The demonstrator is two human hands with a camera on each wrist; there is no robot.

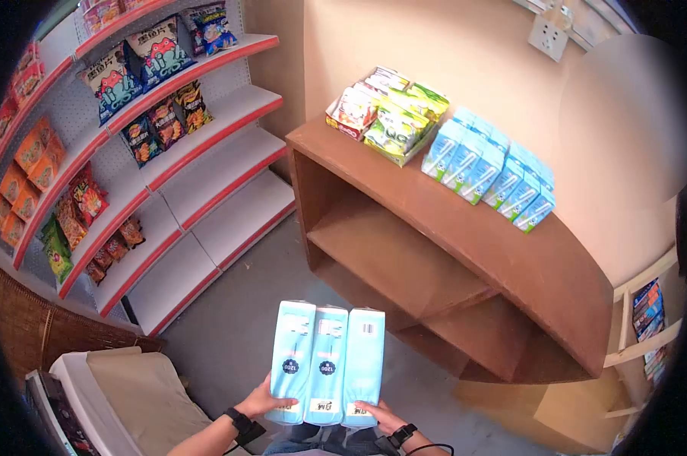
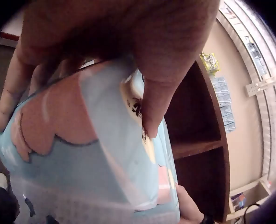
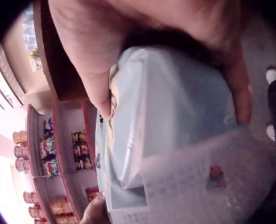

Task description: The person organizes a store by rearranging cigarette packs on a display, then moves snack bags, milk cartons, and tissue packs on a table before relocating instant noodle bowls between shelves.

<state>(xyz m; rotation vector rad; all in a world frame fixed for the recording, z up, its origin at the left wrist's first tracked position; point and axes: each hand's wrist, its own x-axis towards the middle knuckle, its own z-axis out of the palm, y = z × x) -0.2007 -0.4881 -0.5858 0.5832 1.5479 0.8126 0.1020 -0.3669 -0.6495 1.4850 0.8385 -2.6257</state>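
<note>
Three light-blue tissue packs [image 1: 328, 368] stand side by side in front of the person's body in the head view, in glossy plastic wrap with round "1200" badges. The left hand [image 1: 264, 400] grips the left outer pack near its lower end, thumb over the front face. On the other side the right hand [image 1: 383, 418] holds the right outer pack the same way. Close up in the left wrist view, the left hand [image 2: 114, 32] spans the end of a pack [image 2: 58, 163]. Clear wrap hangs loose beside the pack [image 3: 180, 107] in the right wrist view.
A brown wooden counter [image 1: 450, 228] stands ahead, bearing milk cartons [image 1: 465, 156] and boxed snack bags [image 1: 397, 125]. Curved white shelves [image 1: 229, 163] with red edges hold chip bags at left. A cloth-covered box [image 1: 138, 387] sits at lower left, a wooden rack [image 1: 644, 349] at right.
</note>
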